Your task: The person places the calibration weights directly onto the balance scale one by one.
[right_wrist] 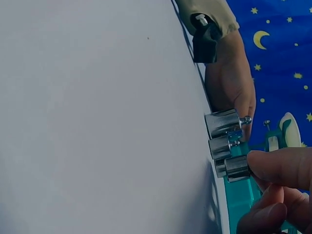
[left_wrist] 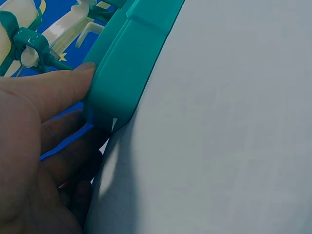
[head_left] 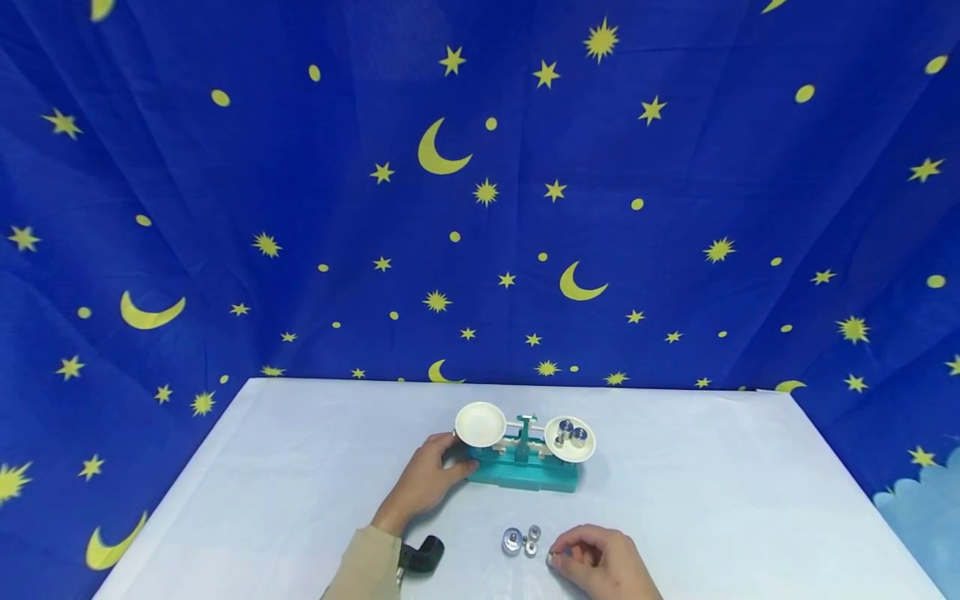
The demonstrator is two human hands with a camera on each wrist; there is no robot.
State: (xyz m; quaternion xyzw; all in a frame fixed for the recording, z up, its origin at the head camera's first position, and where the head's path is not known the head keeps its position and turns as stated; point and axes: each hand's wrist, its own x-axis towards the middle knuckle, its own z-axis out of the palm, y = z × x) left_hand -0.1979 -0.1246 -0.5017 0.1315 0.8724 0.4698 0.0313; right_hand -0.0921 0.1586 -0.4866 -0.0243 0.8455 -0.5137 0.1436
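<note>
A balance scale with a green base (head_left: 522,477) and two white pans stands on the table. My left hand (head_left: 426,482) grips the left end of the base; in the left wrist view its thumb (left_wrist: 73,87) lies on the green edge, the other fingers behind. Several metal weights (head_left: 566,427) sit in the right pan (head_left: 576,455), while the left pan (head_left: 481,425) holds nothing. In front of the scale, my right hand (head_left: 606,562) pinches a small metal weight (right_wrist: 237,168) between thumb and fingertips. Just left of it stand a large weight (head_left: 513,542) and smaller weights (head_left: 535,532).
White covering lies over the table (head_left: 712,483). Behind and at the sides hangs a blue cloth (head_left: 337,208) with yellow moons and stars. A black wrist mount (head_left: 423,556) sticks out by the left sleeve (head_left: 366,565).
</note>
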